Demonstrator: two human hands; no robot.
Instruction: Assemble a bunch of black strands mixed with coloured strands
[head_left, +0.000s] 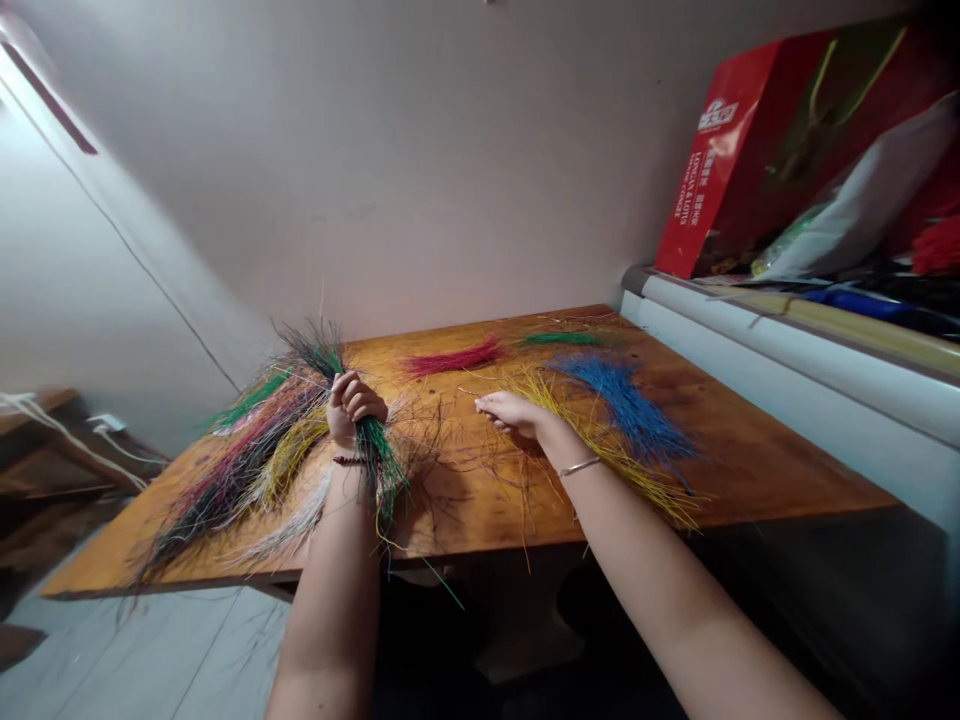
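My left hand (354, 405) is closed around a bundle of green and black dyed fibres (375, 465) above the left part of the wooden table (480, 500). My right hand (510, 413) reaches left, its fingertips pinched on a thin pale strand (468, 392). Nearby lie loose yellow fibres (600, 450) and a blue pile (622, 408). Farther back are red (454, 356) and green (561, 339) bunches. A long mixed heap (236, 475) with yellow (291, 458) and white (289, 525) fibres lies left of my left forearm. Thin dark strands are scattered between my hands.
A white chest freezer (795, 370) stands along the table's right side, holding a red paper bag (750, 150) and a white plastic bag (855, 195). A wall rises behind the table. White cables (67, 440) run along low wooden furniture at the left.
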